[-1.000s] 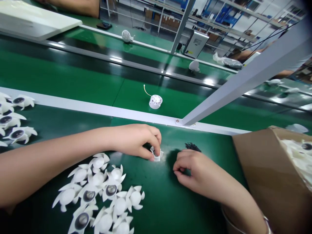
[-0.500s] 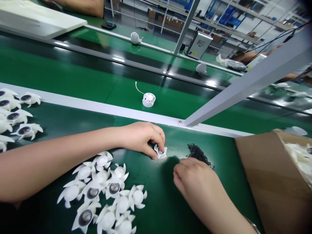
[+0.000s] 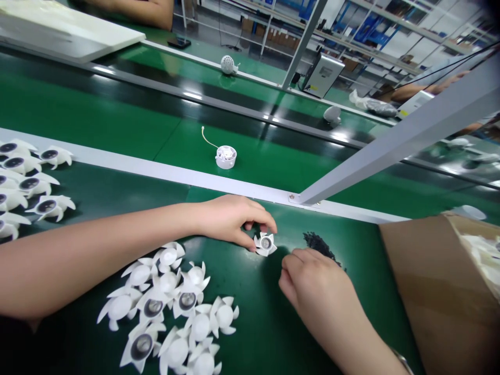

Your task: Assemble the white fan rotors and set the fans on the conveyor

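My left hand has its thumb and fingertips curled round a small white fan blade, which lies hub side up on the green bench. The thumb meets its left edge and the fingers reach over its far side. My right hand is closed in a pinch just to the right of the fan blade; whatever its fingertips hold is hidden. Just beyond this hand lies a heap of tiny black parts, partly covered by it. A cluster of white fan blades lies nearer me, below my left forearm, some hub up and some face down.
More fan blades stand in rows at the left. A round white fan housing with a wire sits on the green belt. A slanting metal post and a cardboard box bound the right side. Another person's arm rests at the far left.
My left fingers have lifted off the fan blade's hub to its far edge, so the hub shows. The fan housing has slid left along the belt. My right hand stays pinched.
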Demonstrator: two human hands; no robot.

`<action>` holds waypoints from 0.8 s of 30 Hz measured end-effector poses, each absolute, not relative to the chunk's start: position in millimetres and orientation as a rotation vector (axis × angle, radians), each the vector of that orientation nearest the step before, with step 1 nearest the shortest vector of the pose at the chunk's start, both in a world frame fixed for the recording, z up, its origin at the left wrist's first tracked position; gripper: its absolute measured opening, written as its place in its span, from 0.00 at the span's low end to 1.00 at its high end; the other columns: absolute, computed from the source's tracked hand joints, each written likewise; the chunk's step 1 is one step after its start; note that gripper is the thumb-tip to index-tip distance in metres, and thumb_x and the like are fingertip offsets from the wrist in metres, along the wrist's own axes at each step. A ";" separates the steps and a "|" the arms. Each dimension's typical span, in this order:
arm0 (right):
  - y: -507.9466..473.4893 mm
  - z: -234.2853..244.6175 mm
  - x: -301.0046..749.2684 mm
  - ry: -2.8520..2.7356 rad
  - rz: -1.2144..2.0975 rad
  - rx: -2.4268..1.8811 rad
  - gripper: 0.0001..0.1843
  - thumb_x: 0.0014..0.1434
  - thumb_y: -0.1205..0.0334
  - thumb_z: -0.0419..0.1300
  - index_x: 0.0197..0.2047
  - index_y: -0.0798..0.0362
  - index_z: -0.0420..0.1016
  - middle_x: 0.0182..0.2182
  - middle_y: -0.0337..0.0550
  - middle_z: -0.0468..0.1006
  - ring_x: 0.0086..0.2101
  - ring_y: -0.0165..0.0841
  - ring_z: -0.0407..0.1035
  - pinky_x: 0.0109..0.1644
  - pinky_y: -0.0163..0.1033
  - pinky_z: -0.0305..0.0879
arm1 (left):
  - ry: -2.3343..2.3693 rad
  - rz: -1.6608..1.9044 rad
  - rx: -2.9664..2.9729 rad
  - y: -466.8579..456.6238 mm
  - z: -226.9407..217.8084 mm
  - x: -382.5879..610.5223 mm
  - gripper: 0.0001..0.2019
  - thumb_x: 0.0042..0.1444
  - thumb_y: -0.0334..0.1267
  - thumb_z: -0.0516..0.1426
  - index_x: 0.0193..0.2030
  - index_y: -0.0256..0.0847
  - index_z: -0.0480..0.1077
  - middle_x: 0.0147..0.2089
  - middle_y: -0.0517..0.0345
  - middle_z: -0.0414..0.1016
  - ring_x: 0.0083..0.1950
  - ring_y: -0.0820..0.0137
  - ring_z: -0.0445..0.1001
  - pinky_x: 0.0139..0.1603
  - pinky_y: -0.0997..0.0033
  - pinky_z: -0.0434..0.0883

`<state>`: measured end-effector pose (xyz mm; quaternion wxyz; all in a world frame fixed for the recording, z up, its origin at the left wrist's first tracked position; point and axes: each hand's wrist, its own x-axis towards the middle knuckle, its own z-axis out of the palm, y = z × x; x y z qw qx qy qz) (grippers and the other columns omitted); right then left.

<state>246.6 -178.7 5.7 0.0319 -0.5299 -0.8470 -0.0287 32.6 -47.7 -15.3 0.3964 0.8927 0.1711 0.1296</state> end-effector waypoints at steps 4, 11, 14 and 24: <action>-163.2 7.8 250.9 -2.362 0.353 -1.553 0.06 0.53 0.72 0.61 0.27 0.52 0.74 0.23 0.35 0.69 0.27 0.29 0.66 0.31 0.35 0.60 | 0.421 0.309 2.324 -49.5 -14.6 34.0 0.19 0.51 0.40 0.68 0.51 0.49 0.76 0.46 0.63 0.79 0.37 0.74 0.72 0.36 0.77 0.64; -152.8 -2.8 245.5 -2.227 0.485 -1.482 0.05 0.57 0.69 0.60 0.30 0.52 0.76 0.23 0.34 0.66 0.27 0.27 0.64 0.32 0.33 0.59 | 0.432 0.308 2.420 -53.8 -16.1 36.0 0.16 0.54 0.47 0.66 0.49 0.49 0.77 0.47 0.64 0.79 0.46 0.70 0.76 0.39 0.75 0.64; -153.3 -6.7 242.6 -2.251 0.402 -1.457 0.06 0.58 0.67 0.60 0.31 0.53 0.76 0.23 0.35 0.66 0.27 0.28 0.63 0.32 0.34 0.59 | 0.443 0.322 2.426 -54.1 -18.2 36.5 0.15 0.54 0.47 0.66 0.48 0.49 0.77 0.47 0.64 0.79 0.46 0.70 0.76 0.39 0.75 0.64; -155.1 -10.1 235.7 -2.257 0.262 -1.370 0.05 0.59 0.69 0.59 0.32 0.55 0.76 0.23 0.36 0.67 0.27 0.28 0.63 0.33 0.35 0.60 | 0.479 0.331 2.445 -55.7 -17.1 38.0 0.12 0.54 0.45 0.66 0.45 0.49 0.78 0.46 0.65 0.80 0.46 0.70 0.77 0.37 0.74 0.64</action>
